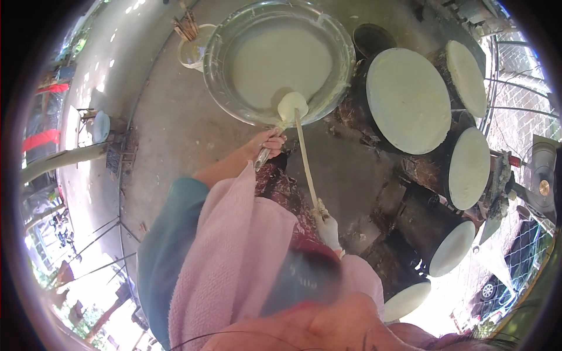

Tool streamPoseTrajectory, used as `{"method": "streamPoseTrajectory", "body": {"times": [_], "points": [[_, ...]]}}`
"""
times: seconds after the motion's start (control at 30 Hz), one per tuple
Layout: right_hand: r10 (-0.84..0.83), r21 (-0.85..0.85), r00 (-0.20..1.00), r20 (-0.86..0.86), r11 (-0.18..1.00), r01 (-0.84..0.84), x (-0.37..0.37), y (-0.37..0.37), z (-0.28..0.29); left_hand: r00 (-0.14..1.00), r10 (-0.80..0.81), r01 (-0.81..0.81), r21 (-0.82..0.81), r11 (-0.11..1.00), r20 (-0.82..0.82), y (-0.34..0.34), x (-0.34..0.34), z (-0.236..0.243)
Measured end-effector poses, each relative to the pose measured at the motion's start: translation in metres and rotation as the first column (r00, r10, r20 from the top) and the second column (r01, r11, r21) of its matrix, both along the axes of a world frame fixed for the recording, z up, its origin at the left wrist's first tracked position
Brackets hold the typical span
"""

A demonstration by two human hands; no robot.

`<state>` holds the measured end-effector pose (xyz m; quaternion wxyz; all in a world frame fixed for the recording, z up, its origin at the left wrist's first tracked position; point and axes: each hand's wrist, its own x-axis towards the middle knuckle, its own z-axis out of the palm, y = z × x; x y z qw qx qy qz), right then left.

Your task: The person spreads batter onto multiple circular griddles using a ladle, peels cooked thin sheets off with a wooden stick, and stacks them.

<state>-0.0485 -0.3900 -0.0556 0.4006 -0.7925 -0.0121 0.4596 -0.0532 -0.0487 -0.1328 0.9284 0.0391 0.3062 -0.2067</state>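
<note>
My left hand (pixel 268 144) is closed around the metal handle of a ladle. The ladle's bowl (pixel 288 107), coated in pale batter, is over the near rim of a wide metal basin (pixel 212 70). Inside the basin lies a broad pool of creamy white batter (pixel 281 58). My right hand (pixel 328 229), in a whitish glove, grips the lower end of a long thin wooden stick (pixel 307 161). The stick's far end meets the ladle's bowl; whether it dips inside I cannot tell.
Several round pale-topped pans, the largest a wide disc (pixel 408 100), stand on dark sooty drums along the right. A white bucket (pixel 190 54) with a bundle of sticks (pixel 186 26) is left of the basin. Behind the basin's right side sits a dark pot (pixel 373 40).
</note>
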Motion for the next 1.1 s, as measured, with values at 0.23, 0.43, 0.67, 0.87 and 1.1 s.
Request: {"method": "streamPoseTrajectory", "body": {"times": [0.23, 0.43, 0.67, 0.87, 1.1], "points": [[-0.103, 0.275, 0.994, -0.038, 0.955, 0.110, -0.018, -0.035, 0.012, 0.900, 0.363, -0.272, -0.340, 0.900, 0.241, 0.000, -0.033, 0.114], [-0.445, 0.595, 0.877, 0.181, 0.760, 0.262, -0.009, -0.047, 0.041, 0.730, 0.360, -0.286, -0.218, 0.933, 0.581, 0.041, -0.029, 0.239], [-0.620, 0.583, 0.769, 0.155, 0.686, 0.435, 0.011, -0.022, 0.025, 0.819, 0.376, -0.467, 0.123, 0.876, 0.434, 0.118, 0.025, 0.217], [-0.678, 0.458, 0.707, 0.202, 0.703, 0.544, 0.015, -0.030, 0.035, 0.932, -0.001, -0.361, 0.927, 0.099, 0.363, 0.063, 0.040, 0.217], [-0.799, 0.478, 0.571, 0.186, 0.582, 0.658, 0.017, -0.069, 0.010, 0.894, -0.414, 0.151, 0.756, 0.637, 0.171, -0.003, 0.056, 0.217]]}}
